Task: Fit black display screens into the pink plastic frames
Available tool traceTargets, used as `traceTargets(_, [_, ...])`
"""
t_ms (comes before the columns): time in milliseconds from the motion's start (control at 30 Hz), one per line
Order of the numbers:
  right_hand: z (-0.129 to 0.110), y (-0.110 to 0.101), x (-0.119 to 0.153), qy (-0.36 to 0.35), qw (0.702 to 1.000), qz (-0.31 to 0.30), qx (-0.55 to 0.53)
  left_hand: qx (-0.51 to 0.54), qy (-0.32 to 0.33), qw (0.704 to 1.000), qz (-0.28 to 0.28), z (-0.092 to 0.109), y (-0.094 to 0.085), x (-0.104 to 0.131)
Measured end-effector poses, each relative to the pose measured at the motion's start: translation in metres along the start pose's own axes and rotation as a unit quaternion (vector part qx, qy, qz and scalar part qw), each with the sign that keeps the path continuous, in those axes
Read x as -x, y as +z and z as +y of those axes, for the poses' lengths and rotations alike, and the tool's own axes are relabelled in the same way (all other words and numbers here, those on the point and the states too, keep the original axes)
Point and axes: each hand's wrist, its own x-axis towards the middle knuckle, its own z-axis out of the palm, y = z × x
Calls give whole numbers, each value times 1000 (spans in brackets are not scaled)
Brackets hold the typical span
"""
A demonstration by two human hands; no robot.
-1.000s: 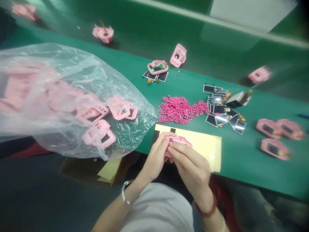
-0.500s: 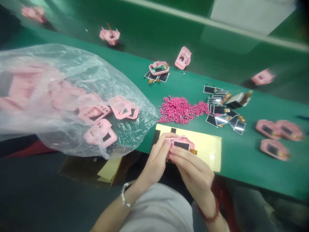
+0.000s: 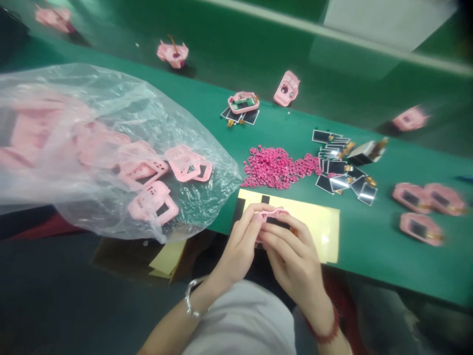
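Both my hands hold one pink plastic casing [image 3: 272,212] above a yellow sheet [image 3: 318,222] at the table's near edge. Inside the casing lies a dark display screen [image 3: 278,223]. My left hand [image 3: 242,241] is closed around the casing's left side, with its thumb near the rim. My right hand [image 3: 295,251] grips the right side, its fingers reaching across the screen and covering much of it. Just beyond are a heap of small magenta parts [image 3: 271,165] and a pile of loose display screens [image 3: 338,170].
A clear plastic bag [image 3: 199,207] full of pink casings covers the left side. Casings with screens [image 3: 421,228] lie at the right. A casing with a green circuit board [image 3: 244,102] rests on screens at the back. More pink casings [image 3: 287,88] stand on the far strip.
My right hand has shifted, its index finger now up on the casing's far right rim. The casing has tilted, so less of the screen shows. Pieces on the far strip have drifted slightly right.
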Motion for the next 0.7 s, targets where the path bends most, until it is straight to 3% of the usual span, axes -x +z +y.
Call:
traceTargets(67, [-2,-4,3,0,1000,-3,20,-19,22,999,34,1,-2,-3])
traceTargets(200, [3,-4,20,63,992,111,18,-48,35,993,106,-7,-13,-15])
traceTargets(300, [14,5,39,134,990,40,29,-80,19,993,80,-21,-20,-26])
traceTargets(400, [24,14,54,108,993,-33,36,-148,22,988,28,-32,-19,-33])
traceTargets(500, [29,11,59,85,995,-23,-45,-207,60,976,36,-34,-16,-37])
traceTargets(600, [30,3,55,147,979,-11,-138,-225,66,971,50,-33,-17,-40])
traceTargets(700, [28,5,49,175,982,-33,-60,-204,49,977,46,-34,-20,-42])
